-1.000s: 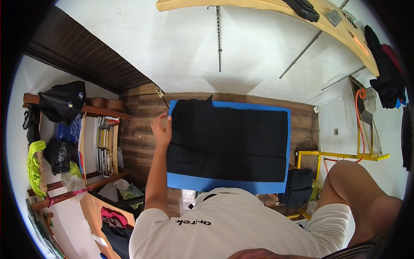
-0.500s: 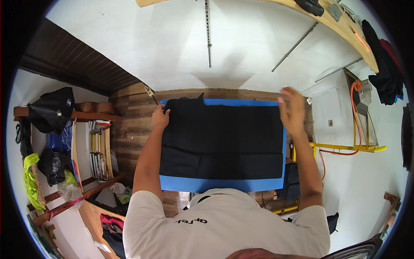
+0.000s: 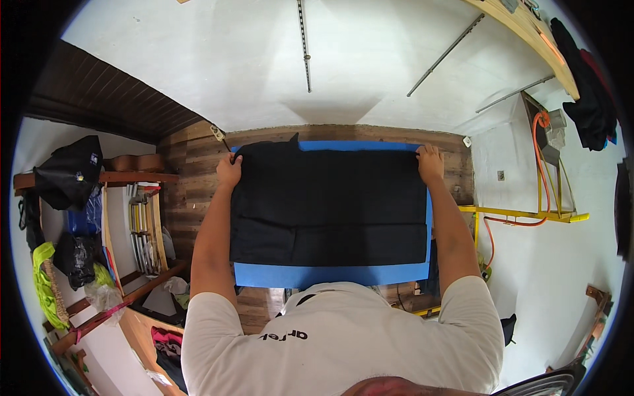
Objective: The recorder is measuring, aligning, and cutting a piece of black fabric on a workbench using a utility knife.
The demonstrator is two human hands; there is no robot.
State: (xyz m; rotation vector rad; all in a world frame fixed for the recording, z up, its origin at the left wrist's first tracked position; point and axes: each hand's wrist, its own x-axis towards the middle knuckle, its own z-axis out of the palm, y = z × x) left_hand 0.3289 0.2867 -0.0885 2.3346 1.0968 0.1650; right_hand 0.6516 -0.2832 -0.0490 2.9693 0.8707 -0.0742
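Note:
A large piece of black cloth (image 3: 330, 198), perhaps a garment, lies spread over a blue board-like surface (image 3: 330, 274). Its lower part has a horizontal fold line, and a small pointed flap sticks up at its far edge. My left hand (image 3: 229, 170) pinches the cloth at its far left corner, fingers closed. At the far right corner, my right hand (image 3: 430, 165) has its fingers curled down over the cloth's edge. Both arms reach forward along the sides of the board. The undersides of the fingers are hidden.
Behind the board stands a white wall with a metal rail (image 3: 304, 46). On the left are shelves with bags, including a black bag (image 3: 72, 168). A yellow metal frame (image 3: 528, 212) with an orange cable (image 3: 538, 158) stands at the right. Wood-look flooring (image 3: 191, 204) surrounds the board.
My right hand, raised and apart from the cloth before, has come down onto its far right corner and closed there. My left hand stays at the far left corner. The view has shifted slightly.

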